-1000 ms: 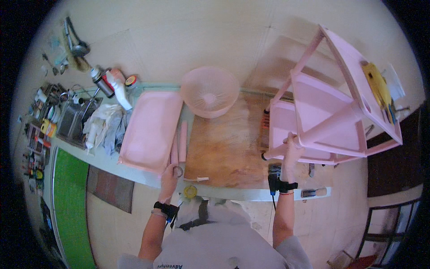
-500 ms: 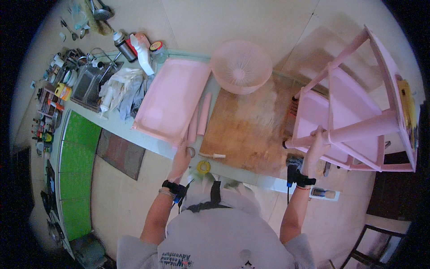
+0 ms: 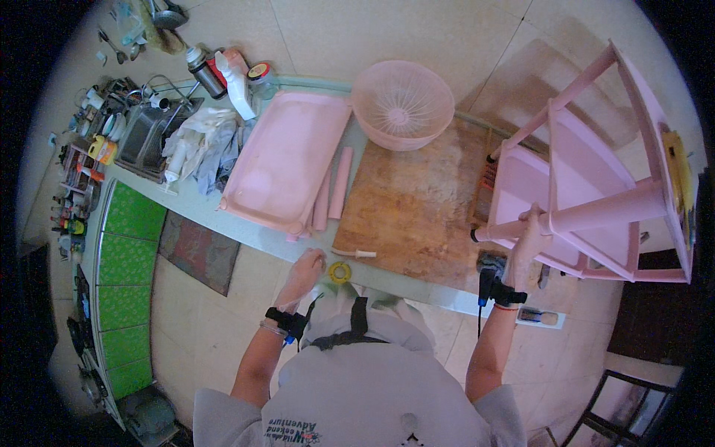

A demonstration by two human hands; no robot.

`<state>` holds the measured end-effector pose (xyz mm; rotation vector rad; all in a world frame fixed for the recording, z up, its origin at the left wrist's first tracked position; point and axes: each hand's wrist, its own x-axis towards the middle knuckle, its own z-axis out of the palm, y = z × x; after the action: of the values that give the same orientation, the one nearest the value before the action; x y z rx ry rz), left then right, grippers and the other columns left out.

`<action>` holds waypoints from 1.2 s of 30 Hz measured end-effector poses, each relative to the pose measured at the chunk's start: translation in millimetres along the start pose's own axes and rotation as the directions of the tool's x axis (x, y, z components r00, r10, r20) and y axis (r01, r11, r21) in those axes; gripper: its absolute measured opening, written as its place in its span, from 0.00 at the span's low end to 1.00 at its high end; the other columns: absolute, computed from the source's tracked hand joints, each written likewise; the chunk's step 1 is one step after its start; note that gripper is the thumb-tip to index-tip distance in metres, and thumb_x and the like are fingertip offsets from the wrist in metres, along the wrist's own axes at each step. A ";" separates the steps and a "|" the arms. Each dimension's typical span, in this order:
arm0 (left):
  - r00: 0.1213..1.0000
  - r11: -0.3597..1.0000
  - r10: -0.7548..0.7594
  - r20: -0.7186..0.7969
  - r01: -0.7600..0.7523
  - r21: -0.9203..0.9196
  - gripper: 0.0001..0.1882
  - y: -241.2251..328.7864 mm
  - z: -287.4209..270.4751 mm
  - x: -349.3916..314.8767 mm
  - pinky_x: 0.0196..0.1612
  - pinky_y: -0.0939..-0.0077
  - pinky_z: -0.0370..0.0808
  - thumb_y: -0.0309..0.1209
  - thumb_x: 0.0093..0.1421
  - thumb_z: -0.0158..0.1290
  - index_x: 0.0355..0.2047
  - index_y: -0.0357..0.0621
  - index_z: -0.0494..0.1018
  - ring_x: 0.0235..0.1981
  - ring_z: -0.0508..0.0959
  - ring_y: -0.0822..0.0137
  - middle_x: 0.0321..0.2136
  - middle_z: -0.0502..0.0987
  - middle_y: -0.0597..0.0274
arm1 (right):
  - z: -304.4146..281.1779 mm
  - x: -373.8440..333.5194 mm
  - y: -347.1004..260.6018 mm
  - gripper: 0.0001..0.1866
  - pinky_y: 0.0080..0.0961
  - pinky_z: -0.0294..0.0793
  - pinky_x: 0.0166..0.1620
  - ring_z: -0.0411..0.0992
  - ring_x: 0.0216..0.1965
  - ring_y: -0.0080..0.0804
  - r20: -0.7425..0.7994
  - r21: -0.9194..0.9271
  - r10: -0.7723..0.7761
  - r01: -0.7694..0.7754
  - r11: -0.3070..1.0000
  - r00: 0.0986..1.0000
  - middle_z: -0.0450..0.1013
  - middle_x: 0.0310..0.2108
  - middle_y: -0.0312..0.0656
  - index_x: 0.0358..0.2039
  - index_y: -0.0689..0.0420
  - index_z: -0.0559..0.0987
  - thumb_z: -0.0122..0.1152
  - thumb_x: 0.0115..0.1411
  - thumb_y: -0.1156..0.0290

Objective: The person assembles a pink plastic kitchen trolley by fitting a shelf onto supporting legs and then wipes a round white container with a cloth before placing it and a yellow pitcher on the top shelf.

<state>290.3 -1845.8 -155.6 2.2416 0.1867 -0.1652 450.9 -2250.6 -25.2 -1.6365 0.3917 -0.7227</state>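
Note:
My right hand [image 3: 530,237] is closed around a post of the pink plastic shelf rack [image 3: 607,212], which stands tilted at the right with its tiers facing sideways. My left hand [image 3: 302,270] is at the counter's front edge, its fingers curled; what they hold, if anything, is hidden. Just right of it lies a yellow ring-shaped roll [image 3: 339,281]. Beyond the left hand lies a loose pink shelf tray [image 3: 287,160], with pink tubes [image 3: 342,182] along its right side.
A pink basket [image 3: 403,104] stands at the back of a wooden board [image 3: 417,201]. A white-handled tool [image 3: 365,255] lies on the board's near edge. At left are crumpled cloths [image 3: 205,145], bottles and a sink [image 3: 141,141]. A brush [image 3: 538,316] lies at the front right edge.
My left hand has come off the loose tray's near corner and drawn slightly nearer me, its fingers curling. A ring that showed beside it is no longer visible. My right hand keeps its grip.

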 end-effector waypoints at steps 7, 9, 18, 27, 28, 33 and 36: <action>0.968 0.929 -0.078 0.240 0.158 -0.334 0.13 3.9 5.9 -0.9 0.38 0.72 0.70 0.25 0.56 0.48 0.42 0.35 0.65 0.34 0.71 0.62 0.30 0.70 0.55 | 1.4 -1.0 -1.3 0.10 0.21 0.65 0.29 0.66 0.21 0.24 -0.032 0.035 0.042 -0.041 0.999 0.999 0.68 0.17 0.38 0.22 0.62 0.72 0.60 0.54 0.70; 0.976 0.979 -0.083 0.200 0.117 -0.166 0.16 12.7 7.7 1.1 0.40 0.72 0.70 0.28 0.54 0.52 0.42 0.35 0.65 0.35 0.72 0.61 0.31 0.71 0.55 | 1.2 -1.0 0.3 0.10 0.21 0.65 0.29 0.66 0.21 0.24 -0.053 0.056 0.055 -0.053 0.997 0.997 0.68 0.17 0.38 0.22 0.62 0.72 0.60 0.54 0.70; 0.951 0.984 -0.163 0.262 0.174 -0.021 0.14 -45.1 41.3 13.9 0.41 0.62 0.70 0.30 0.52 0.49 0.39 0.38 0.69 0.38 0.73 0.48 0.35 0.73 0.46 | 4.3 -3.1 -2.3 0.10 0.23 0.65 0.29 0.66 0.21 0.24 -0.011 0.014 0.026 -0.026 1.000 1.000 0.68 0.17 0.38 0.21 0.62 0.71 0.60 0.53 0.70; 0.966 0.975 -0.184 0.182 0.155 0.162 0.15 -6.3 37.7 14.3 0.39 0.60 0.70 0.29 0.49 0.48 0.36 0.33 0.70 0.36 0.75 0.45 0.34 0.74 0.40 | 1.2 -1.9 -5.2 0.11 0.23 0.66 0.30 0.66 0.22 0.25 -0.004 0.046 0.022 -0.022 0.999 1.000 0.68 0.17 0.38 0.20 0.62 0.72 0.60 0.53 0.69; 0.967 0.975 -0.181 0.182 0.152 0.162 0.15 -8.2 38.0 13.5 0.39 0.60 0.70 0.29 0.49 0.48 0.36 0.33 0.70 0.36 0.75 0.45 0.34 0.74 0.40 | 1.7 -1.8 -4.4 0.12 0.23 0.66 0.30 0.67 0.22 0.25 -0.013 0.034 0.039 -0.039 0.999 0.999 0.69 0.17 0.38 0.20 0.62 0.72 0.59 0.53 0.69; 0.973 0.974 -0.225 0.049 0.227 -0.026 0.13 -1.2 21.7 10.5 0.37 0.61 0.70 0.25 0.47 0.48 0.34 0.31 0.66 0.33 0.73 0.45 0.28 0.72 0.40 | 1.6 -1.7 -3.0 0.10 0.24 0.65 0.29 0.66 0.22 0.24 -0.020 -0.006 0.061 -0.061 0.998 0.998 0.69 0.18 0.37 0.22 0.61 0.72 0.59 0.53 0.69; 0.975 0.975 -0.224 0.005 0.224 -0.016 0.12 26.3 -1.2 8.8 0.35 0.61 0.70 0.24 0.47 0.48 0.33 0.31 0.65 0.30 0.73 0.46 0.26 0.71 0.42 | 0.4 -5.0 -7.3 0.09 0.24 0.65 0.30 0.66 0.23 0.24 -0.015 -0.003 0.080 -0.080 0.997 0.997 0.69 0.20 0.38 0.25 0.61 0.71 0.60 0.53 0.69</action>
<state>304.1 -1860.5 -136.5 2.2004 0.4381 -0.2866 446.5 -2245.8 -19.3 -1.6102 0.4665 -0.6742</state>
